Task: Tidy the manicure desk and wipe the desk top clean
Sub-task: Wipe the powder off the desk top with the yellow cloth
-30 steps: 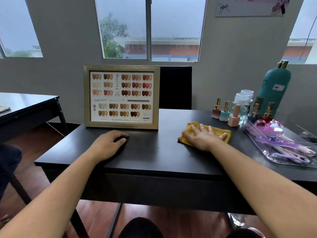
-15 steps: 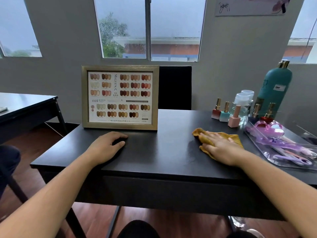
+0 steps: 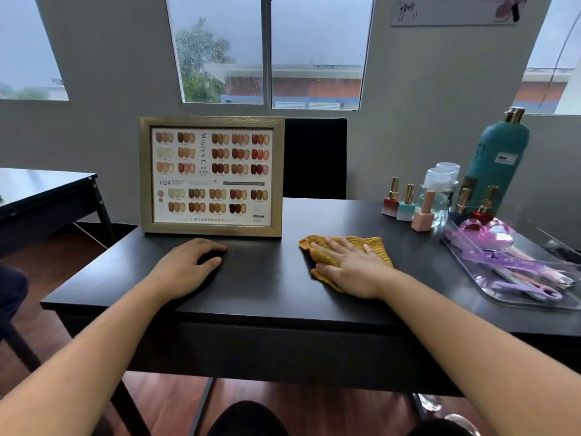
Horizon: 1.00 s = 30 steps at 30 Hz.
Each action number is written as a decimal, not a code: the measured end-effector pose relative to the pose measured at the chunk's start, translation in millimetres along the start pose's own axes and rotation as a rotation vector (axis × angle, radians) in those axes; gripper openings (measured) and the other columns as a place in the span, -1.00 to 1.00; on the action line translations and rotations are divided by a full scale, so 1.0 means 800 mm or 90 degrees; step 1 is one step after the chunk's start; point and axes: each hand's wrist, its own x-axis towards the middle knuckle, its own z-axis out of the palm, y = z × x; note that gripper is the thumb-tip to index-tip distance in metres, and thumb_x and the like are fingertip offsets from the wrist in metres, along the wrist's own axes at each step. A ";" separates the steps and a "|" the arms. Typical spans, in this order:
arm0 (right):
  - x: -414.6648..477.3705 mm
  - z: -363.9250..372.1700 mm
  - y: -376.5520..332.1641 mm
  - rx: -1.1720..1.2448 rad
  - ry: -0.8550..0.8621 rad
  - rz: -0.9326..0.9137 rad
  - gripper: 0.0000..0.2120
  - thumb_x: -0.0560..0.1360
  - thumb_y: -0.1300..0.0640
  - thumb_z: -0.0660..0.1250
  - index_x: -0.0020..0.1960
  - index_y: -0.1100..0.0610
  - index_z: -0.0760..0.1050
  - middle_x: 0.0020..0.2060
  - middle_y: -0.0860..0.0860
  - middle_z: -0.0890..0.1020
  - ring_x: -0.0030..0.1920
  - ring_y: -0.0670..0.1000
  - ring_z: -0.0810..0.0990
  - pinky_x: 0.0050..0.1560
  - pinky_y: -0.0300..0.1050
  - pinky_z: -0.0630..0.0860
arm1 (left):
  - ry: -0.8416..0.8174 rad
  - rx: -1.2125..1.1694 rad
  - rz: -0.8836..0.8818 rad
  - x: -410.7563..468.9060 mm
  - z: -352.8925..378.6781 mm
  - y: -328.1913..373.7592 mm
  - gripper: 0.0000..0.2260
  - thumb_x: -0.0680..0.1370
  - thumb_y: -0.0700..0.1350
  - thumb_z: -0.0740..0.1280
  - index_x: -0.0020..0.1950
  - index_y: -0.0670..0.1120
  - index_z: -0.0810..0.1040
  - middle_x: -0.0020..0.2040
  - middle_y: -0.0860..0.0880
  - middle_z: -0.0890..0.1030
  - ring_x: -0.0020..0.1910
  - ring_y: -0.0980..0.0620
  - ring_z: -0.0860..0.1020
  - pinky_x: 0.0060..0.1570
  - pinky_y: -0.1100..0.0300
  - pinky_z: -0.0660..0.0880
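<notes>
Your right hand (image 3: 352,269) pressed cloth (image 3: 374,243) flat, fingers straight; left hand (image 3: 185,269) rested loose, empty, on desk (image 3: 267,287). Risk: wiping toward 2 o'clock could topple bottles (image 3: 423,215).

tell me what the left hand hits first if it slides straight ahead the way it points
Probably the framed nail colour chart, toward its lower right; the left hand lies on the desk close before it.

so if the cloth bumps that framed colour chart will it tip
The framed colour chart stands upright on its lower edge, so a high push would probably topple it. Nudged low, the stiff frame likely slides. Its support is hidden.
</notes>
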 end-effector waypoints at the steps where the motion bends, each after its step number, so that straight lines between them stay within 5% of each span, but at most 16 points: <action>1: -0.016 0.004 -0.003 0.002 -0.002 -0.023 -0.49 0.58 -0.23 -0.09 0.50 -0.25 -0.14 0.53 -0.15 -0.13 0.53 -0.04 -0.19 0.48 0.17 -0.23 | -0.004 0.001 0.002 0.000 0.000 -0.001 -0.70 0.57 -0.04 0.22 0.30 0.07 0.47 0.33 0.07 0.44 0.32 0.06 0.38 0.30 0.18 0.24; 7: -0.095 0.013 0.041 0.037 0.018 0.003 -0.56 0.58 -0.23 -0.08 0.37 -0.37 -0.23 0.50 -0.27 -0.13 0.51 -0.15 -0.22 0.48 0.14 -0.26 | -0.009 -0.004 0.006 -0.002 0.000 -0.003 -0.71 0.57 -0.06 0.23 0.29 0.07 0.47 0.34 0.06 0.45 0.33 0.03 0.37 0.38 0.08 0.22; 17: -0.035 -0.014 0.097 0.047 0.033 0.191 -0.49 0.59 -0.21 -0.08 0.51 -0.20 -0.06 0.54 -0.14 -0.09 0.54 -0.01 -0.13 0.46 0.25 -0.21 | -0.005 -0.001 0.007 -0.001 0.001 0.001 -0.71 0.56 -0.06 0.24 0.29 0.06 0.48 0.33 0.05 0.46 0.32 0.04 0.38 0.33 0.15 0.22; 23: -0.021 -0.001 0.062 0.046 0.047 0.218 -0.46 0.57 -0.24 -0.09 0.52 -0.20 -0.09 0.55 -0.11 -0.10 0.54 0.01 -0.14 0.44 0.26 -0.21 | 0.001 -0.015 0.003 0.001 0.001 -0.002 -0.73 0.57 -0.05 0.23 0.26 0.08 0.51 0.32 0.06 0.48 0.31 0.04 0.39 0.32 0.15 0.23; 30: -0.007 0.023 -0.049 0.026 0.057 0.120 -0.43 0.55 -0.26 -0.13 0.52 -0.19 -0.13 0.55 -0.08 -0.13 0.54 0.04 -0.18 0.42 0.29 -0.25 | 0.057 -0.078 -0.067 -0.011 -0.022 -0.029 -0.77 0.57 -0.13 0.23 0.17 0.04 0.57 0.23 0.01 0.56 0.28 -0.03 0.44 0.34 0.08 0.29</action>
